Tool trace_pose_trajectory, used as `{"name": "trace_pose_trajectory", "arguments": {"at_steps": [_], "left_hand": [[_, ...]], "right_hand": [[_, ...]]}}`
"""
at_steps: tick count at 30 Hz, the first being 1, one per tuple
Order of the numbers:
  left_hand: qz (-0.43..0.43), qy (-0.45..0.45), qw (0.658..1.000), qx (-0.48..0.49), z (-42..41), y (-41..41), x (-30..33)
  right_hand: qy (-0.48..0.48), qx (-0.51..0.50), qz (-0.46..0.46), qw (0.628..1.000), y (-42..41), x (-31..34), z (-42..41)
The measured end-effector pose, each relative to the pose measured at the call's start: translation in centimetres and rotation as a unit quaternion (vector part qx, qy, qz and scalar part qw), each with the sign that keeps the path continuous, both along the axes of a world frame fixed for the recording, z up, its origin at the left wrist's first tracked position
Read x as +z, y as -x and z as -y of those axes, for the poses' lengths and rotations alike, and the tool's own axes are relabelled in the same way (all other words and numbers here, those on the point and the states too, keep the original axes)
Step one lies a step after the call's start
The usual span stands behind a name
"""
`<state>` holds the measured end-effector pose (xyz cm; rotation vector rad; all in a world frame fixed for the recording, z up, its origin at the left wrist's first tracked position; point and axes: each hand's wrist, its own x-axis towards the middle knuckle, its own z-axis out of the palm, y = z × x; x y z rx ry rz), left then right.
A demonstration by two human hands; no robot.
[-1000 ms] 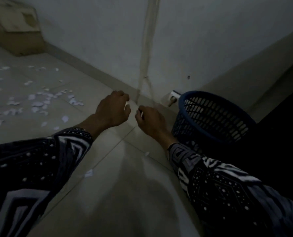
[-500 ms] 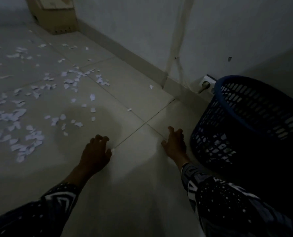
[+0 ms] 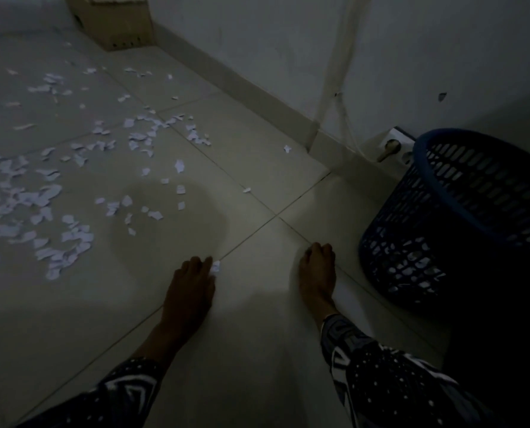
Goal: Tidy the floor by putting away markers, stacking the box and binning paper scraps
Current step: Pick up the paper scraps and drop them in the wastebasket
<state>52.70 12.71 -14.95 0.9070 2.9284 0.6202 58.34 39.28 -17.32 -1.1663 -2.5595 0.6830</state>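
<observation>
Left hand [image 3: 191, 284] low on the tile, fingertips touching a paper scrap [image 3: 216, 267]. Right hand [image 3: 317, 273] curled near the blue basket [image 3: 461, 217], maybe pinching something, can't tell.

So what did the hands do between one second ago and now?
Both hands came down from in front of the wall, beside the basket, to the floor. The left hand now touches a scrap at its fingertips; the right hand rests curled on the tile, its hold unclear. Most scraps still lie scattered on the left.
</observation>
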Motion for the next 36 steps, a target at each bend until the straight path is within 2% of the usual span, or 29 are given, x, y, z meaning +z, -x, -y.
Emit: {"name": "trace_pose_trajectory", "arguments": {"at_steps": [3,6,10,13,15,16,18,19,21,23,28,30,33,36], "left_hand": [[-0.049,0.031,0.998,-0.034,-0.4,0.0,-0.6],[-0.052,0.040,0.997,-0.031,-0.6,0.4,-0.9],[-0.058,0.018,0.997,-0.045,-0.8,0.7,-0.4],[-0.065,0.009,0.995,-0.069,-0.8,1.1,-0.1],[-0.052,0.009,0.996,-0.069,-0.8,1.2,-0.4],[-0.040,0.007,0.998,-0.057,-0.8,1.3,-0.5],[-0.014,-0.001,0.999,-0.036,-0.8,1.6,-0.9],[-0.003,-0.010,1.000,-0.027,-0.8,1.7,-1.1],[0.029,-0.056,0.998,0.013,-0.8,2.0,-1.1],[0.056,-0.128,0.988,0.064,-0.8,2.3,-0.8],[0.083,-0.259,0.950,0.151,-1.7,3.3,1.5],[0.070,-0.279,0.949,0.129,-2.7,3.3,2.8],[0.035,-0.305,0.951,0.034,-4.0,2.4,4.9],[0.027,-0.271,0.959,-0.071,-4.7,1.1,5.7]], "right_hand": [[-0.002,-0.002,-0.009,1.000,0.0,0.0,1.6],[0.030,-0.001,-0.062,0.998,0.4,0.0,5.4],[0.144,-0.068,-0.107,0.981,2.8,0.9,10.5],[0.263,-0.131,-0.145,0.945,4.2,1.7,11.8],[0.397,-0.171,-0.185,0.883,4.3,2.3,11.9],[0.483,-0.190,-0.220,0.826,4.2,2.7,11.9],[0.649,-0.210,-0.303,0.665,4.0,3.5,11.9],[0.687,-0.214,-0.328,0.612,3.9,3.6,11.7],[0.711,-0.215,-0.350,0.571,3.8,3.8,11.5],[0.719,-0.218,-0.350,0.560,3.6,3.7,11.4],[0.736,-0.210,-0.307,0.566,3.9,3.8,11.6],[0.745,-0.204,-0.284,0.567,4.2,4.0,11.8],[0.762,-0.179,-0.251,0.570,4.2,4.3,12.0],[0.780,-0.133,-0.243,0.562,4.4,4.5,12.0]]}}
